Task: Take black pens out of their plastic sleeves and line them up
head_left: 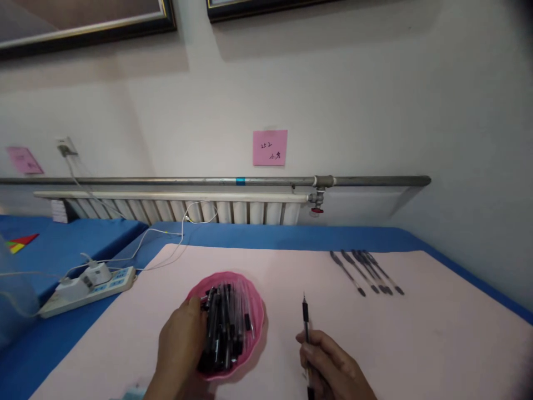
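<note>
A pink bowl (257, 311) on a pale pink sheet (416, 333) holds several black pens (225, 328). My left hand (180, 344) rests on the bowl's left side with its fingers curled onto the pile of pens. My right hand (333, 369) is closed round one black pen (305, 314), held upright with its tip pointing away from me, to the right of the bowl. Several more black pens (366, 272) lie side by side in a row on the sheet at the far right.
A white power strip (89, 286) with plugs and white cables lies on the blue table cover (270, 236) at the left. A radiator (187, 208) and a metal pipe (208, 181) run along the wall behind, with a pink note (270, 148) above.
</note>
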`<action>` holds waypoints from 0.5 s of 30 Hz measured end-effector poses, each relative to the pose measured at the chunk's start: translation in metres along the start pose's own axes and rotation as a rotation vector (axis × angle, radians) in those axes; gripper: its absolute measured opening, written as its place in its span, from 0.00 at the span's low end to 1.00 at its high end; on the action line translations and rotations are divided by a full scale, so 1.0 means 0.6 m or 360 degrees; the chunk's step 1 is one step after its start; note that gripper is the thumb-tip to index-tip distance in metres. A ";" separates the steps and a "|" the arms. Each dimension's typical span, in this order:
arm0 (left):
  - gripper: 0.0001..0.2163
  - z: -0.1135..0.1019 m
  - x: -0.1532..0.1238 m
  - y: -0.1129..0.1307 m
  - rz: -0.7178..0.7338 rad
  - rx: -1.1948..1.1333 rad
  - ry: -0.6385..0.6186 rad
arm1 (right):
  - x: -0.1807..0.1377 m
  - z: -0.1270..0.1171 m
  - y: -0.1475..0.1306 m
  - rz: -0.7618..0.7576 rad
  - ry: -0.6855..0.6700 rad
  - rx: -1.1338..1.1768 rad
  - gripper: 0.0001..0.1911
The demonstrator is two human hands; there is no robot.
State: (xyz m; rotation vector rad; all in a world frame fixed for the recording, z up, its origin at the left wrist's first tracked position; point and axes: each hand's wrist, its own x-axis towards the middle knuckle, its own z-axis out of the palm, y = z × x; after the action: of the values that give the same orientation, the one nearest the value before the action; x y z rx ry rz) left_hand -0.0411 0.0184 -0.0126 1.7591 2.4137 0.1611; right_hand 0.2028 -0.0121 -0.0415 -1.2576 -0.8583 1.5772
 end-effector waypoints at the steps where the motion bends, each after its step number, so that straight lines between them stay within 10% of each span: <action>1: 0.14 -0.001 0.000 0.000 0.0007 0.0007 -0.0020 | -0.001 0.000 0.001 -0.0029 -0.0014 -0.0004 0.19; 15: 0.15 -0.002 -0.003 0.004 0.0045 0.0004 -0.0151 | 0.013 -0.014 0.023 -0.0066 -0.0322 -0.0028 0.19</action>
State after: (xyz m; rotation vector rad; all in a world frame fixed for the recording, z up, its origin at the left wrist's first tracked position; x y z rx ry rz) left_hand -0.0387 0.0173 -0.0109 1.7607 2.3253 0.0758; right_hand 0.2071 -0.0095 -0.0587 -1.0977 -1.0204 1.6867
